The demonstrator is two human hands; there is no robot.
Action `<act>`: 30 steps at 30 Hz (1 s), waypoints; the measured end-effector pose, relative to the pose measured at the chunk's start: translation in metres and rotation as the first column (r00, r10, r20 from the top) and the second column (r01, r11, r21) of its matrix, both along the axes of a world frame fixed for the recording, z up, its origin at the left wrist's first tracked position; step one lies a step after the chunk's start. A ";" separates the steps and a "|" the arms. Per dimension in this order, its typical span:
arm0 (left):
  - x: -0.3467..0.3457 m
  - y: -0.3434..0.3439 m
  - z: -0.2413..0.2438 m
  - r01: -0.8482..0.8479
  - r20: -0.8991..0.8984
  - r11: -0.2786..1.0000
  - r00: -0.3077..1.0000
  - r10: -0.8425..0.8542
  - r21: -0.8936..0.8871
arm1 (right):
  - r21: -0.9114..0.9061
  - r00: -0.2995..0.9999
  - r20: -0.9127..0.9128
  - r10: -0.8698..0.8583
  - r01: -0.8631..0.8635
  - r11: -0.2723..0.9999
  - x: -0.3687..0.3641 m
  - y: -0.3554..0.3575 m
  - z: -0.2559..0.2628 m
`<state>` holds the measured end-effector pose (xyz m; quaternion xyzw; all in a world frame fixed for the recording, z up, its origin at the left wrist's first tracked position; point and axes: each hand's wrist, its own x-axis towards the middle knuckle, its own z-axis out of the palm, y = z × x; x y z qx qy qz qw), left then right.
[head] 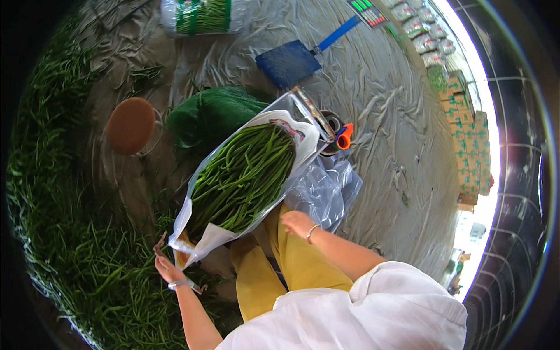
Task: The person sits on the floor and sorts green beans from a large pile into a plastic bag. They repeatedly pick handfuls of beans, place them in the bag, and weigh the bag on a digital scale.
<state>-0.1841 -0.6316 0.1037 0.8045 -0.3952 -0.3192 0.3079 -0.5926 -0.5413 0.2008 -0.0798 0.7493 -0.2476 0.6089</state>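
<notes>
Long green beans [245, 175] lie lengthwise in a clear plastic bag lined with white printed sheeting [302, 129], held in a rusty metal frame [313, 111] in front of my knees. My left hand [168, 269] is at the near left end of the frame, by the loose white lining flap [218, 236]. Whether its fingers grip the metal bar there is unclear. Above my right knee, my right hand [298, 223] has loosely bent fingers with nothing visible in them. Close beside it lies a crumpled clear plastic bag [326, 188].
Loose green beans [87, 271] cover the floor at left. Around the frame are green netting [214, 111], a brown round stool [131, 125], tape rolls [330, 120] and an orange tool [344, 138]. Farther off stand a blue platform scale [288, 63], a packed bean bundle [203, 17] and stacked cartons [470, 148].
</notes>
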 end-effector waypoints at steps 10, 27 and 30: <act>-0.222 -0.053 0.130 0.623 0.522 0.744 0.730 -0.441 -0.243 | -0.042 0.701 0.107 -0.705 0.712 0.701 -0.247 -0.026 -0.066; -0.524 -0.216 0.050 0.790 -0.354 0.613 0.572 -0.740 -0.004 | -0.395 0.991 -0.012 -0.132 0.117 0.911 -0.288 -0.183 -0.104; -0.528 -0.222 0.043 0.815 -0.433 0.570 0.552 -0.713 0.101 | -0.119 0.993 0.119 0.026 -0.011 0.993 -0.289 -0.228 -0.107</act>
